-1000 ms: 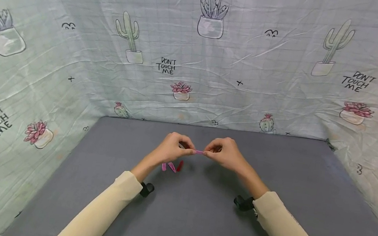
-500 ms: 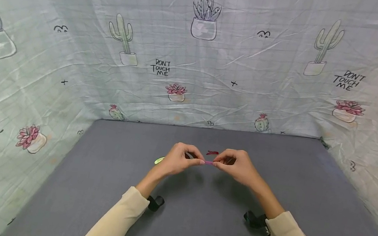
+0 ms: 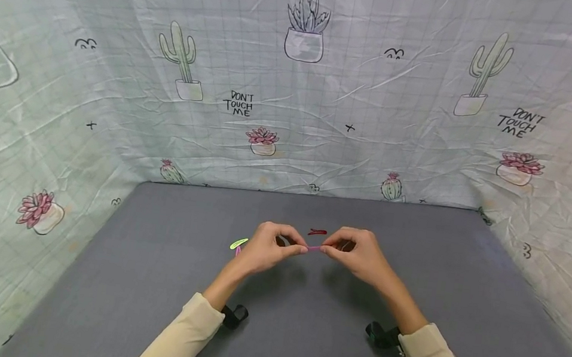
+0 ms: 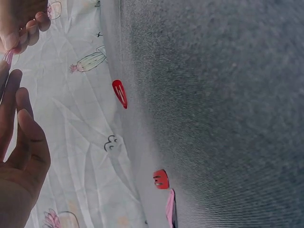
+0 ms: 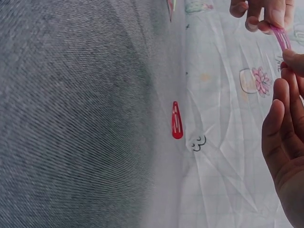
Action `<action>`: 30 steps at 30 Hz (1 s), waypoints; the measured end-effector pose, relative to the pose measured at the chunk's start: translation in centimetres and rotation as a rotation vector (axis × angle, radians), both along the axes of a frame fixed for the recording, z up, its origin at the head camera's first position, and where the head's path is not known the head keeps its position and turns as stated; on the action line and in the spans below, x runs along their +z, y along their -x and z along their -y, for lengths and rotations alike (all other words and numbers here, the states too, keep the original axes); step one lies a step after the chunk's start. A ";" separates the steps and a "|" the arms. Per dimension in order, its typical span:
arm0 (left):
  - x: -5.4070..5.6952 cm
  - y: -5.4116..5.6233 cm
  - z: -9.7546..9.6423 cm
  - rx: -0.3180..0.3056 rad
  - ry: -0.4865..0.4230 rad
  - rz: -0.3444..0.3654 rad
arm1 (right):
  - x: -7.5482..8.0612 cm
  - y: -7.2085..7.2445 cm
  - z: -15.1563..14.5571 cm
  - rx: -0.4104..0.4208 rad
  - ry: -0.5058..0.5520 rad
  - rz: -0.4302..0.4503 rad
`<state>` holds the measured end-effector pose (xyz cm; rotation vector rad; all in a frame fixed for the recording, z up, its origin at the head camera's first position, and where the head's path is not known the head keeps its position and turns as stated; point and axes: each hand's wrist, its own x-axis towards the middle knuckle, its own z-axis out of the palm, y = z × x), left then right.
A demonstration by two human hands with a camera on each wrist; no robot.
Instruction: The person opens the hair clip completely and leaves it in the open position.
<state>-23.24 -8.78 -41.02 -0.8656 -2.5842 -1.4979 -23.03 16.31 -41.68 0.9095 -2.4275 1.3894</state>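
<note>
A pinkish-purple snap hair clip [image 3: 314, 248] is held up above the table between both hands. Its left end is pinched by the thumb and fingertips of my left hand [image 3: 267, 247], its right end by those of my right hand [image 3: 361, 253]. In the right wrist view the clip [image 5: 281, 38] looks slightly bowed. Beyond the hands, a red snap clip [image 3: 318, 231] lies on the table. A yellow-green clip [image 3: 239, 243] and part of a pink clip [image 3: 238, 251] show left of the left hand. The left wrist view adds another red clip [image 4: 161, 179] beside a pink clip [image 4: 171, 209].
A grey cloth-like surface covers the table [image 3: 297, 337]. Behind and at both sides hangs a pale curtain [image 3: 205, 132] printed with cacti. Dark wrist-worn cameras [image 3: 234, 317] sit below the forearms.
Both hands have come nearer and to the right with the pinched clip. The red and yellow-green clips have come into view, while clips seen below the left hand are now mostly hidden.
</note>
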 end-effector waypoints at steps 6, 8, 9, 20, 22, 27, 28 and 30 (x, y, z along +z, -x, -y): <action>-0.4 0.0 0.2 0.006 -0.012 0.009 | -0.2 0.1 0.2 -0.007 0.001 0.024; -0.5 0.0 0.3 0.011 -0.015 0.016 | -0.3 0.1 0.3 -0.008 0.001 0.030; -0.6 0.1 0.3 0.013 -0.011 0.012 | -0.4 0.1 0.3 -0.006 0.002 0.030; -1.5 0.2 0.3 -0.002 0.003 -0.011 | -1.2 0.2 0.4 0.000 0.000 0.011; -1.6 0.2 0.4 0.003 0.004 -0.008 | -1.4 0.3 0.5 0.011 0.001 0.016; -1.7 0.3 0.5 0.004 0.011 -0.006 | -1.7 0.2 0.7 0.009 0.012 0.025; -1.7 0.3 0.6 0.004 0.014 -0.007 | -1.7 0.2 0.8 0.004 0.015 0.025; -1.6 0.3 0.6 0.003 0.015 -0.012 | -1.8 0.2 0.9 0.001 0.023 0.010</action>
